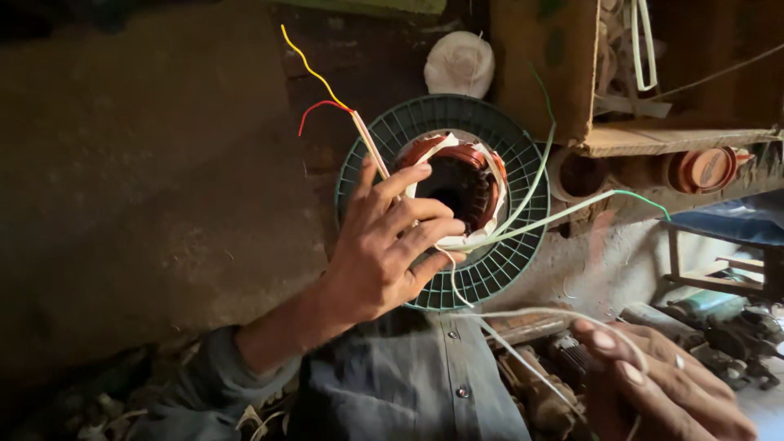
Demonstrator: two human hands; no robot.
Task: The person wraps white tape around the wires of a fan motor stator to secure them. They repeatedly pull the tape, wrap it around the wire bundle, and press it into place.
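- Small motor-repair workshop, dim and grimy.
- Copper-wound stator (457, 184) sits in green fan guard (445, 204).
- Wooden shelf (678, 135) holds orange plastic parts (706, 167).
- Motor scrap (547, 384) heaped below; rough stained wall (147, 180).

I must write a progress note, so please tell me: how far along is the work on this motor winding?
Looks done: copper coils sit in the stator inside the green grille, with white insulation around them. In hand: the left hand steadies the stator while the right hand pulls white thread from it. Apparently left: the red and yellow leads and the green-tipped sleeved lead hang loose.
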